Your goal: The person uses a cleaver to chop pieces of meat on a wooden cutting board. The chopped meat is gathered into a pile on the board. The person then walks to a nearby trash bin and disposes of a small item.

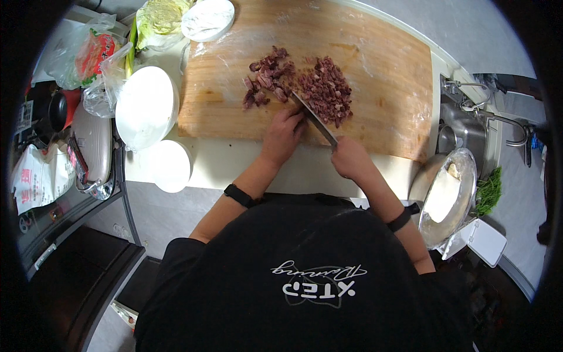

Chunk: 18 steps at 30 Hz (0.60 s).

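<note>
My right hand (350, 157) is closed round the handle of a kitchen knife (316, 119), whose blade slants up and left across the near part of a wooden cutting board (387, 101). Beside the blade, my left hand (283, 132) rests at the board's near edge, its fingertips close to the blade's far end; whether they pinch a piece of meat is hidden. Larger chunks of dark red meat (268, 77) lie beyond my left hand. To the right of them, a pile of finely chopped meat (326, 90) spreads on the board, just beyond the blade.
Left of the board stand a large white bowl (146, 108), a smaller white bowl (171, 166), a cabbage (160, 22) and plastic bags (99, 57). A white dish of powder (208, 20) sits at the board's far left corner. On the right are a metal basin with dough (443, 196), a sink (468, 127) and green herbs (489, 191).
</note>
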Tool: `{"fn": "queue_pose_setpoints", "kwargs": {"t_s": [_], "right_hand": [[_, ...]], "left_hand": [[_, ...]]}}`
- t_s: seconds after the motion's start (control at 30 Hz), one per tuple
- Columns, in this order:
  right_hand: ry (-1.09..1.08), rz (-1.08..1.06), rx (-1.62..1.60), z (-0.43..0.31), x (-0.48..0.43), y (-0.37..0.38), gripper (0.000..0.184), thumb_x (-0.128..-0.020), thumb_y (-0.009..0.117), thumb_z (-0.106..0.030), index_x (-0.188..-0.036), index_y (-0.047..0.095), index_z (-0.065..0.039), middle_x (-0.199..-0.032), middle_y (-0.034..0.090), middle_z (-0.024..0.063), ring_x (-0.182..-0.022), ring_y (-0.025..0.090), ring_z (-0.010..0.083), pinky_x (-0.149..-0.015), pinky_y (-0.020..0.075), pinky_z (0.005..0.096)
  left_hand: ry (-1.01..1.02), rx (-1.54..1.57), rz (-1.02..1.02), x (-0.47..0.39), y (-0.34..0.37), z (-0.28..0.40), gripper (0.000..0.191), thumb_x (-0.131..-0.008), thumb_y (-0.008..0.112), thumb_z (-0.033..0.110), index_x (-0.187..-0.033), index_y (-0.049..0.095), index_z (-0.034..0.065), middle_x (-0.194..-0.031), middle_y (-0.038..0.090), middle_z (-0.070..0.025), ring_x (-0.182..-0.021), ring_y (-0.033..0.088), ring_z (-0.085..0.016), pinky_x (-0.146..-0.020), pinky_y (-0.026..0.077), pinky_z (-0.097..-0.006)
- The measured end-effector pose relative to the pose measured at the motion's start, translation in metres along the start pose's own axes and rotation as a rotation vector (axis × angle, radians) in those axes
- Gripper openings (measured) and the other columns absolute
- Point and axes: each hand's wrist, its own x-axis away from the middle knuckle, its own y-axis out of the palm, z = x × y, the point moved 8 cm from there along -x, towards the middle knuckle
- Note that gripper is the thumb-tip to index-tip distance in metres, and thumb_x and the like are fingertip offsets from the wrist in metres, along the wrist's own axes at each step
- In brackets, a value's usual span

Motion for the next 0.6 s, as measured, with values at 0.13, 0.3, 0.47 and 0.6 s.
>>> {"fn": "queue_pose_setpoints", "kwargs": {"t_s": [0.13, 0.3, 0.47, 0.6], "right_hand": [[0.017, 0.083, 0.001, -0.006, -0.024, 0.007, 0.019, -0.079, 0.058, -0.011, -0.087, 0.063, 0.006, -0.088, 0.064, 0.0304, -0.087, 0.063, 0.0463, -0.078, 0.0509, 0.0499], [-0.124, 0.088, -0.145, -0.005, -0.035, -0.004, 0.024, -0.080, 0.057, -0.013, -0.091, 0.063, 0.007, -0.085, 0.063, 0.0308, -0.086, 0.062, 0.0462, -0.078, 0.0508, 0.0488], [-0.144, -0.047, 0.035, -0.006, -0.013, -0.010, 0.027, -0.083, 0.053, -0.014, -0.097, 0.064, 0.007, -0.087, 0.062, 0.0325, -0.087, 0.061, 0.0488, -0.079, 0.0492, 0.0503], [-0.002, -0.035, 0.074, -0.004, -0.005, -0.013, 0.022, -0.081, 0.051, -0.010, -0.085, 0.064, 0.007, -0.085, 0.064, 0.0306, -0.086, 0.064, 0.0457, -0.079, 0.0514, 0.0491]], "left_hand": [[-0.024, -0.014, -0.021, -0.002, 0.005, -0.002, 0.024, -0.080, 0.066, 0.007, -0.102, 0.067, -0.0010, -0.107, 0.062, -0.0167, -0.100, 0.057, -0.035, -0.088, 0.047, -0.0408], [0.053, -0.046, 0.053, -0.003, -0.004, 0.006, 0.023, -0.079, 0.068, 0.008, -0.100, 0.068, -0.0002, -0.103, 0.062, -0.0160, -0.100, 0.058, -0.035, -0.086, 0.048, -0.0401], [-0.031, 0.045, 0.111, 0.002, -0.009, 0.005, 0.021, -0.079, 0.069, 0.009, -0.098, 0.068, 0.0006, -0.101, 0.063, -0.0158, -0.098, 0.058, -0.034, -0.085, 0.048, -0.0399], [-0.036, 0.021, 0.066, 0.002, -0.004, -0.001, 0.022, -0.079, 0.069, 0.009, -0.099, 0.067, 0.0005, -0.102, 0.062, -0.0155, -0.098, 0.058, -0.034, -0.085, 0.048, -0.0401]]}}
